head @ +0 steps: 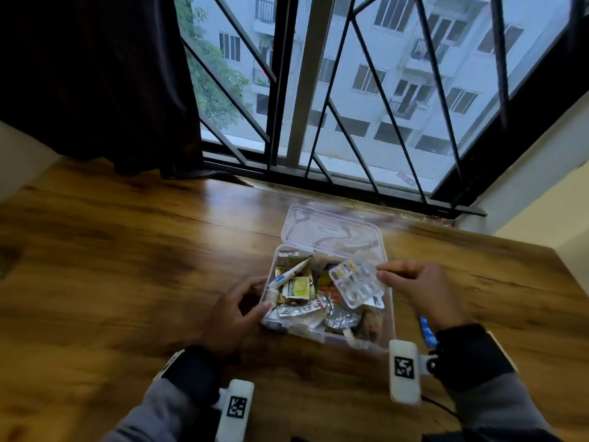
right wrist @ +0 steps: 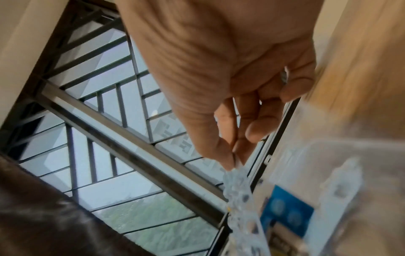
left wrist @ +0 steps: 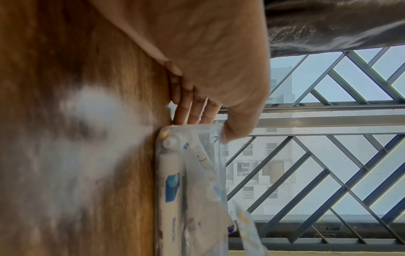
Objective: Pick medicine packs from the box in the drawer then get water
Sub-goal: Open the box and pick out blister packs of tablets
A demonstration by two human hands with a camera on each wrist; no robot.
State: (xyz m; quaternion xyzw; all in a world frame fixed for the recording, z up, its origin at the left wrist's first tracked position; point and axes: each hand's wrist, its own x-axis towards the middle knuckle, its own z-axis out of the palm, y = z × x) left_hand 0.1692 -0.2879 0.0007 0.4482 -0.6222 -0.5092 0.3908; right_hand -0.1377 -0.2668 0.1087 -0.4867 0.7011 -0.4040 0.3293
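An open clear plastic box (head: 390,314) sits on a wooden table (head: 127,250), its lid (head: 331,231) tilted back toward the window. It is full of medicine: a white tube (head: 288,274), a yellow sachet (head: 298,287) and foil strips (head: 299,309). My left hand (head: 251,298) grips the box's left wall, thumb over the rim. My right hand (head: 387,272) pinches a clear blister pack (head: 357,283) of capsules by its right edge, just above the box. The wrist views show the left hand (left wrist: 219,86) at the box (left wrist: 219,155) and the right hand (right wrist: 230,69) pinching the pack (right wrist: 241,199).
A barred window (head: 350,122) runs along the table's far edge, with a dark curtain (head: 95,74) at its left. A small blue item (head: 427,330) lies on the table right of the box, under my right wrist. Bare wood stretches to the left.
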